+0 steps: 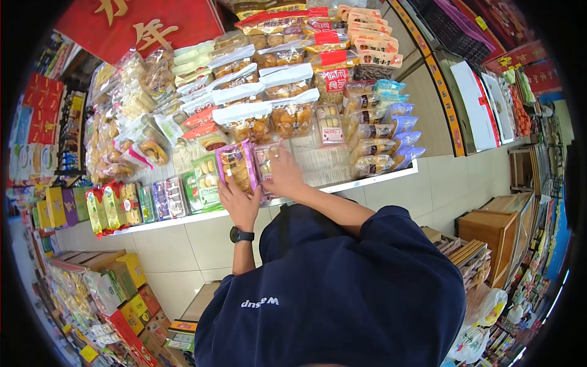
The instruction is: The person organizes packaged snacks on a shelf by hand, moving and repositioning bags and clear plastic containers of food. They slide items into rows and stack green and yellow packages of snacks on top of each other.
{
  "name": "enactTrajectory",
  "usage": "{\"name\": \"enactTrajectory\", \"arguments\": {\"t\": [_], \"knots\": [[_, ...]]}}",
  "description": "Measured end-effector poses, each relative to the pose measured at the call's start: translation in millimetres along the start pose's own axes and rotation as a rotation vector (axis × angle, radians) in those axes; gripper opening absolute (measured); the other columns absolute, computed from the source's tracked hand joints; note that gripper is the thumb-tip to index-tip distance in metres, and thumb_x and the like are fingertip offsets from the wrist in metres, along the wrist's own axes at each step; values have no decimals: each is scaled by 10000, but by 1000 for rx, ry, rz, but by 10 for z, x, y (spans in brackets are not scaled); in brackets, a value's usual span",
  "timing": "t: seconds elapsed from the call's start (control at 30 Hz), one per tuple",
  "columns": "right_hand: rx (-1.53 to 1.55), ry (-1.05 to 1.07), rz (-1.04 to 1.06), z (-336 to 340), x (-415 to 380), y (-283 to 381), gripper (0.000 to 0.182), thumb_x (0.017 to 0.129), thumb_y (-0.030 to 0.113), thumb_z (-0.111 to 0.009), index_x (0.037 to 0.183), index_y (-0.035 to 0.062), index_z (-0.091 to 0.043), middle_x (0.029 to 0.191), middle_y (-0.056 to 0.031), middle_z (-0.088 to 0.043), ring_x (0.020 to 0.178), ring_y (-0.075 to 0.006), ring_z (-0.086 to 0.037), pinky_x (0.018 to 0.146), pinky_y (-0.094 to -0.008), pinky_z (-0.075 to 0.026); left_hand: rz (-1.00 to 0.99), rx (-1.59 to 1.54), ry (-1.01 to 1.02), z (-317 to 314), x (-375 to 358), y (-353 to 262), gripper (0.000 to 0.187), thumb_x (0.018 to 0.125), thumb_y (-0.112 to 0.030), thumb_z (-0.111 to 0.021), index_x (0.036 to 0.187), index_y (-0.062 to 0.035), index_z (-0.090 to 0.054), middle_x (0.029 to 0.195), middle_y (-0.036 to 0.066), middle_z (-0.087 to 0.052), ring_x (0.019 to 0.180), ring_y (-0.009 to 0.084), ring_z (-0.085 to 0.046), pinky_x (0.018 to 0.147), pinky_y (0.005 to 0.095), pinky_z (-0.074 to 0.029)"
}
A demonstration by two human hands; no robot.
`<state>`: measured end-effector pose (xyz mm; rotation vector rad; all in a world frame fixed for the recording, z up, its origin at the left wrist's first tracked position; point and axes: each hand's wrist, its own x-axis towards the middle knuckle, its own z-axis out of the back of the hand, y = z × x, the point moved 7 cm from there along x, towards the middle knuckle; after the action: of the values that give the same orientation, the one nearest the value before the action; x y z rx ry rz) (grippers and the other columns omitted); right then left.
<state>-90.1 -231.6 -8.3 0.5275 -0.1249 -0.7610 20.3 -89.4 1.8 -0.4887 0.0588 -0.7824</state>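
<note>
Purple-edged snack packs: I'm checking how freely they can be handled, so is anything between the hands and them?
Nothing visible: the left hand grips one purple-edged pack, and the right hand rests on the neighbouring pack.

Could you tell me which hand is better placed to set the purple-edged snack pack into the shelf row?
Left, probably: the left hand already grips the purple-edged snack pack, while the right hand rests on the neighbouring clear pack.
</note>
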Motion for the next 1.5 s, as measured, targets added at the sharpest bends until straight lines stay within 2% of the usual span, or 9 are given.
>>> {"name": "enactTrajectory", "arguments": {"t": [0.1, 0.3, 0.4, 0.6, 0.7, 1.07, 1.17, 1.3, 1.5], "knots": [[-75, 124, -64, -215, 159, 51, 1065, 756, 428, -842, 1556, 3, -283, 1594, -274, -210, 1417, -501, -343, 1010, -597, -466, -7, -4, -1, 11, -2, -5, 927, 788, -451, -812, 1467, 33, -405, 1542, 348, -308, 1420, 523, -305, 1167, 588, -274], [22, 58, -110, -305, 149, -72, 948, 773, 348, -808, 1511, -11, -332, 1597, -302, -215, 1376, -509, -377, 1009, -607, -464, -5, -45, -21, 7, -36, 38, 910, 790, -440, -815, 1456, 36, -416, 1537, 348, -313, 1420, 516, -310, 1167, 583, -275], [124, 4, -161, -120, 26, -322, 892, 789, 312, -771, 1492, -39, -348, 1567, -374, -234, 1358, -566, -363, 1062, -592, -429, -11, -52, -31, 10, -40, 43, 905, 790, -434, -816, 1452, 39, -418, 1535, 346, -316, 1417, 512, -316, 1165, 581, -279], [29, -361, -216, 260, -293, -1309, 769, 816, 248, -716, 1455, -40, -400, 1524, -324, -306, 1369, -522, -357, 1085, -626, -363, -19, -48, -26, 23, -35, 50, 905, 797, -450, -807, 1451, 42, -421, 1536, 345, -316, 1414, 513, -316, 1163, 584, -280], [-36, -371, -371, 561, -120, -1587, 755, 816, 227, -715, 1452, -36, -405, 1539, -302, -290, 1376, -517, -347, 1097, -625, -344, -25, -44, -19, 17, -34, 55, 903, 799, -460, -802, 1447, 44, -426, 1537, 347, -315, 1416, 516, -313, 1161, 587, -279], [-153, -234, -391, 507, 779, -2212, 792, 828, 265, -779, 1471, 11, -392, 1565, -285, -250, 1417, -508, -304, 1122, -597, -353, -39, -51, 1, 21, -29, 92, 904, 787, -415, -818, 1461, 28, -410, 1532, 333, -332, 1410, 511, -327, 1160, 587, -288], [-244, -297, -324, 412, 712, -2118, 787, 817, 278, -789, 1454, 19, -407, 1537, -302, -295, 1403, -515, -321, 1124, -588, -346, -36, -55, -9, 16, -43, 85, 904, 785, -414, -816, 1466, 18, -408, 1547, 326, -314, 1421, 504, -313, 1167, 588, -278], [-117, -378, -55, 359, 240, -1191, 783, 781, 286, -806, 1423, 20, -444, 1462, -311, -373, 1355, -493, -381, 1090, -584, -367, -7, -74, 2, 26, -50, 35, 907, 788, -423, -811, 1468, 19, -405, 1557, 327, -298, 1426, 512, -298, 1171, 591, -269], [2, 72, -7, -349, -8, 10, 841, 768, 356, -827, 1440, 24, -445, 1568, -264, -275, 1439, -484, -301, 1074, -621, -388, -24, -22, -18, 9, -32, 40, 912, 785, -438, -817, 1464, 17, -412, 1552, 325, -305, 1418, 516, -307, 1164, 593, -280]]}}
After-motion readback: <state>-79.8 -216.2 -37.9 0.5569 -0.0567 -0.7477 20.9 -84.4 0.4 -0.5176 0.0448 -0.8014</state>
